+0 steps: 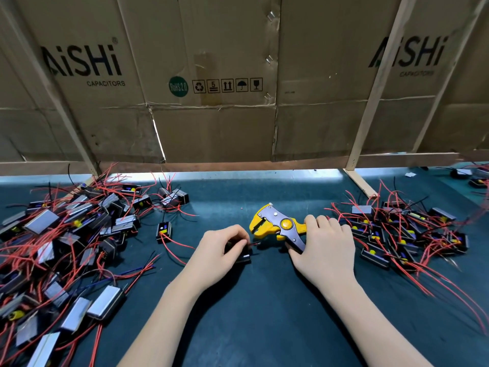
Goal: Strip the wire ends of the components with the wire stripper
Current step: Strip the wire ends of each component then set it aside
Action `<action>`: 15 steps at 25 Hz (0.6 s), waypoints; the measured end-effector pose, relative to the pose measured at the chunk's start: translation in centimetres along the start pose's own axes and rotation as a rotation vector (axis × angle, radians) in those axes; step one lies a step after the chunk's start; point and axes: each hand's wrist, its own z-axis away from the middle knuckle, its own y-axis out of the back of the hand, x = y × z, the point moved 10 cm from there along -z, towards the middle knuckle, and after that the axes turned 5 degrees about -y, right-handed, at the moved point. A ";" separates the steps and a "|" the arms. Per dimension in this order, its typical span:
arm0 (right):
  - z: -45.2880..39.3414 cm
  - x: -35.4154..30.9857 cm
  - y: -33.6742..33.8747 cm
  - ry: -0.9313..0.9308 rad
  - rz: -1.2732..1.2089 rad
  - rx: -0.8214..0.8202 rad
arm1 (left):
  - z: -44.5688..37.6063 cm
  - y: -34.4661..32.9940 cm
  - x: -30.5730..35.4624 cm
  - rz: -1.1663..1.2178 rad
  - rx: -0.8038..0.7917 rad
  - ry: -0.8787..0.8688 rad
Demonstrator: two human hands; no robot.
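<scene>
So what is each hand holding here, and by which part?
Left hand grips a black component by its body; right hand holds the wire stripper by its handles.

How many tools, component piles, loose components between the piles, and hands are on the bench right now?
Wire stripper, yellow, gripped by the right hand: 1
Component piles, left pile and right pile: 2
Loose components between the piles, one lying alone and one held component in the left hand: 2
Hands: 2
Total: 7
</scene>
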 end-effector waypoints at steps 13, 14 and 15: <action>0.2 0.9 -0.4 -0.037 -0.030 -0.025 | 0.1 -1.4 -0.5 0.036 -0.124 0.101; 0.2 1.0 -0.4 -0.038 -0.028 -0.029 | 0.1 -1.2 -0.6 0.039 -0.120 0.104; 0.2 1.0 -0.4 -0.040 -0.026 -0.032 | 0.1 -1.1 -0.7 0.040 -0.116 0.106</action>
